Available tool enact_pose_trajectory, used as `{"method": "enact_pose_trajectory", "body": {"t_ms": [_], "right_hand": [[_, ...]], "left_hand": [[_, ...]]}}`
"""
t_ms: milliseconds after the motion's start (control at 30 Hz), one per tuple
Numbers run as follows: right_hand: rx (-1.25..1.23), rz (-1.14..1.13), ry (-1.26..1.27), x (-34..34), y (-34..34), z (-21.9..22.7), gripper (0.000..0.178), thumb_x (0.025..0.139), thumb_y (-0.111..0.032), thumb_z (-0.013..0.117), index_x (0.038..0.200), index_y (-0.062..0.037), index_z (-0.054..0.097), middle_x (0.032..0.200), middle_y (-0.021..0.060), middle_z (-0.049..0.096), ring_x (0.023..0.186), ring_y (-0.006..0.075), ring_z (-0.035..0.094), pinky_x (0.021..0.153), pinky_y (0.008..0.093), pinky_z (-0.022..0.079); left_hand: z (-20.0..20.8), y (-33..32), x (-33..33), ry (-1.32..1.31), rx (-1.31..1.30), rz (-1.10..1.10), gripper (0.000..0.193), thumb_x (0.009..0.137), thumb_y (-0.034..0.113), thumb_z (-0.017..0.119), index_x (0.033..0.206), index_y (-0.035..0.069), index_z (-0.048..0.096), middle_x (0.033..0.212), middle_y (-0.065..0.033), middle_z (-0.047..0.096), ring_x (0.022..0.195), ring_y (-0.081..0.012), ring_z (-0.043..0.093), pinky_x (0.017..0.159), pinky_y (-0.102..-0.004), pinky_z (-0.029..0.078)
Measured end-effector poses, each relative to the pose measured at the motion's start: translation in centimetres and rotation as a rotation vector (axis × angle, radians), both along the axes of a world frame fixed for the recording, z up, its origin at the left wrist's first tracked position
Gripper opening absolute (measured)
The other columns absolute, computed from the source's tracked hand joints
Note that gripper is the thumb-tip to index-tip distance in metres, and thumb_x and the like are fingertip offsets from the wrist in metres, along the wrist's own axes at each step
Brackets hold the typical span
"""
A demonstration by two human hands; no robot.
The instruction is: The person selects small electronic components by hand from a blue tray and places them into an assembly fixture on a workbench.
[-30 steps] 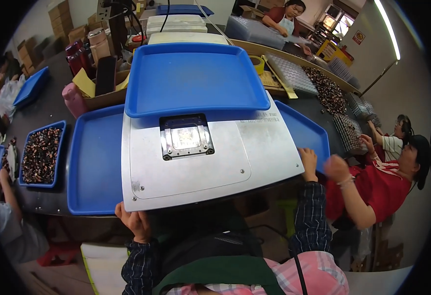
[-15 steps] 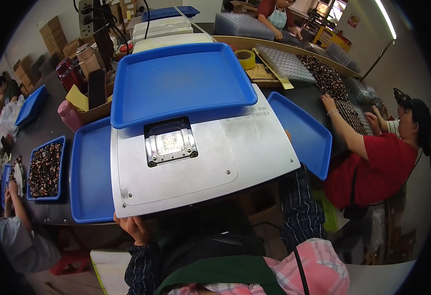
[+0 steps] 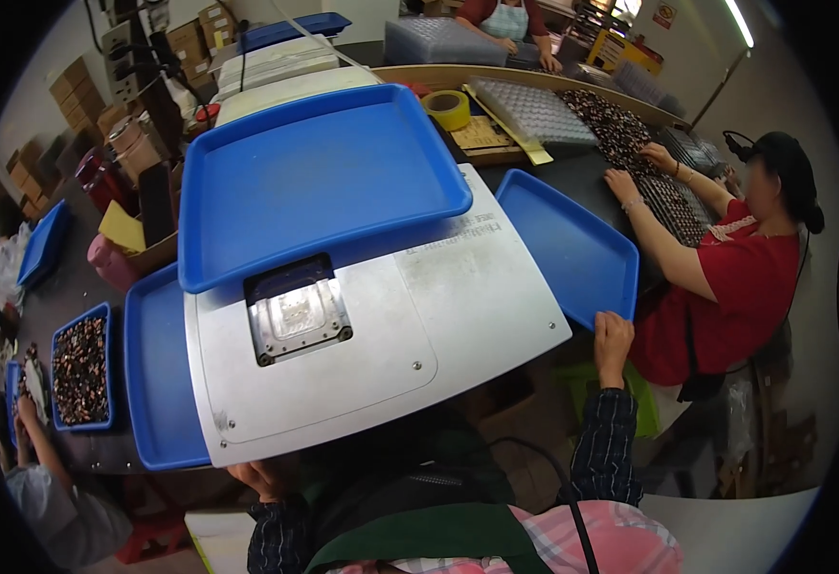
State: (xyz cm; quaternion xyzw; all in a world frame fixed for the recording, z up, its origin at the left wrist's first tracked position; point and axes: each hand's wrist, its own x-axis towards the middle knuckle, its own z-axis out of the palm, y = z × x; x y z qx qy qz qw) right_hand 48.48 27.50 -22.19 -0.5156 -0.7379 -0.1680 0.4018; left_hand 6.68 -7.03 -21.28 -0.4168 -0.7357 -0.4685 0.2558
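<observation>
A grey metal plate (image 3: 458,316) with a small square window (image 3: 297,311) lies in front of me, and a large blue tray (image 3: 314,182) rests on its far half. Another blue tray (image 3: 156,383) sits to its left and a third (image 3: 568,244) to its right. My left hand (image 3: 258,475) curls around the plate's near left corner, beside the left tray; its fingers are mostly hidden. My right hand (image 3: 614,337) grips the near corner of the right blue tray.
A person in a red top (image 3: 726,277) sits at the right, hands on a grid tray of small dark parts (image 3: 630,134). At the left, another person's hand (image 3: 27,411) is by a blue bin of dark parts (image 3: 81,368). Tape roll (image 3: 448,107), boxes and cartons stand behind.
The view has swung left and closer to the plate. My right hand shows again at the right tray's corner after being hidden half a second ago. The person in red now reaches onto the parts.
</observation>
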Motion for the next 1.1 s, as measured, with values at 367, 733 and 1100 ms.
{"method": "enact_pose_trajectory", "body": {"t_ms": [367, 733, 1100], "right_hand": [[-0.169, 0.197, 0.345, -7.4, -3.9, 4.5, 0.018, 0.083, -0.013, 0.053, 0.092, 0.0006, 0.061, 0.079, 0.0112, 0.062, 0.071, 0.0211, 0.057, 0.064, 0.0285, 0.043], [-0.73, 0.782, 1.003, -15.1, -3.2, 6.9, 0.028, 0.089, -0.016, 0.047, 0.104, 0.0051, 0.055, 0.088, 0.0081, 0.061, 0.074, 0.0123, 0.056, 0.066, 0.0238, 0.046], [-0.801, 0.5, 0.938, -12.6, -3.9, 5.7, 0.033, 0.09, -0.021, 0.043, 0.104, 0.0066, 0.055, 0.094, 0.0128, 0.06, 0.078, 0.0163, 0.058, 0.069, 0.0269, 0.046]], "left_hand": [[-3.4, -1.9, -0.7, -0.255, 0.058, -0.055, 0.048, 0.089, 0.04, 0.037, 0.115, 0.001, 0.048, 0.112, -0.0194, 0.048, 0.096, -0.0307, 0.049, 0.082, -0.0421, 0.037], [-5.2, 2.7, -0.6, -0.499, 0.144, -0.155, 0.044, 0.087, 0.038, 0.039, 0.113, 0.004, 0.046, 0.113, -0.0169, 0.043, 0.101, -0.0278, 0.045, 0.089, -0.0433, 0.034], [-8.6, 4.1, -1.3, -0.452, 0.066, -0.179, 0.036, 0.083, 0.032, 0.043, 0.104, 0.003, 0.049, 0.103, -0.0145, 0.047, 0.094, -0.0259, 0.047, 0.088, -0.0428, 0.033]]}}
